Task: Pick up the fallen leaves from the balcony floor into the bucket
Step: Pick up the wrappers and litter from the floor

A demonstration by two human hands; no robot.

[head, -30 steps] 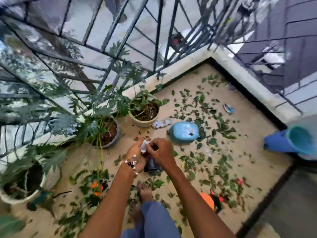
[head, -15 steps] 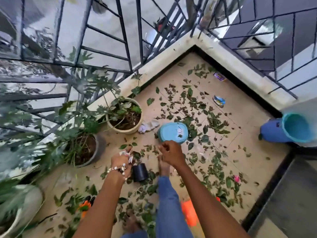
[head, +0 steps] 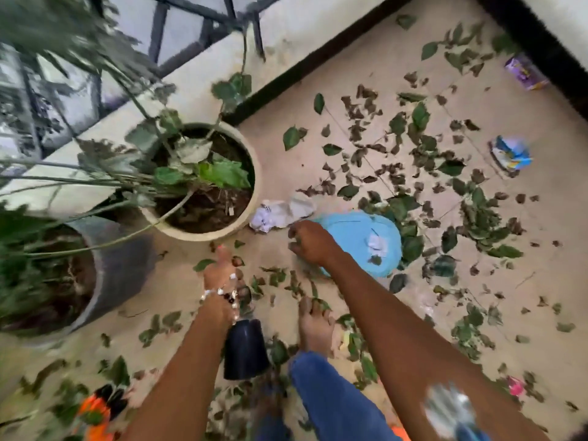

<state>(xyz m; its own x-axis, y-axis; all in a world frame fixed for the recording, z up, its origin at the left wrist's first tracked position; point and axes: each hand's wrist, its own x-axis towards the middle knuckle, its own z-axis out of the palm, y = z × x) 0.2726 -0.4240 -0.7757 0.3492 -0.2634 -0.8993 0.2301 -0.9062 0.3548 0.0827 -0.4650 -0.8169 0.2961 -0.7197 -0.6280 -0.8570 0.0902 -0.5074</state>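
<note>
Green and dry brown fallen leaves (head: 413, 160) lie scattered over the beige balcony floor (head: 541, 281). A light blue round plastic container (head: 359, 243) sits upside down among them. My right hand (head: 310, 241) hangs over its left edge, fingers curled, with small green leaf bits pinched in them. My left hand (head: 222, 268), with a beaded bracelet at the wrist, reaches down to the floor beside a green leaf (head: 203, 264); blur hides its grip. A dark navy cup (head: 245, 351) stands on the floor under my left forearm.
A cream plant pot (head: 222, 230) and a grey one (head: 127, 265) stand left, against the ledge and railing (head: 203, 36). Crumpled paper (head: 283, 213) lies by the cream pot. Snack wrappers (head: 512, 154) lie far right. My bare foot (head: 315, 326) stands among leaves.
The view has dropped closer to the floor. My right hand has moved forward to the blue container's edge. My left hand has gone lower, toward the floor.
</note>
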